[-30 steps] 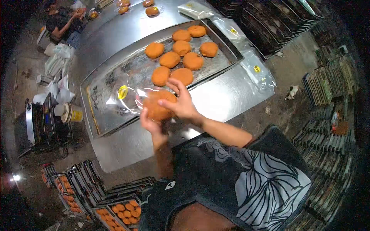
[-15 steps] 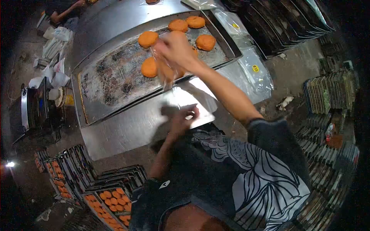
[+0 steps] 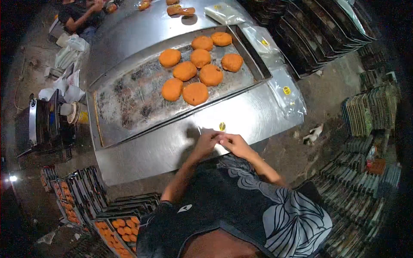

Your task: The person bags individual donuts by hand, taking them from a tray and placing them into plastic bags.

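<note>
My left hand (image 3: pixel 207 142) and my right hand (image 3: pixel 235 145) meet at the front edge of the steel table, fingertips pinched together. Between them is a clear plastic bag (image 3: pixel 222 126) with a small yellow label; glare hides most of its outline. Just beyond them, a large worn metal tray (image 3: pixel 142 92) rests on the table (image 3: pixel 142 161). Several round orange-brown buns (image 3: pixel 195 93) sit loose on the tray's right half.
Stacked clear bags with yellow labels (image 3: pixel 286 90) lie along the table's right side. More buns (image 3: pixel 180 10) are on the far side. Another person's arm (image 3: pixel 84 17) shows at upper left. Racks of dark trays (image 3: pixel 318 34) stand around. A small white-patched animal (image 3: pixel 314 134) is on the floor.
My right hand has drawn back from above the buns to meet my left hand at the table's front edge. The view has tilted, showing more of the far side.
</note>
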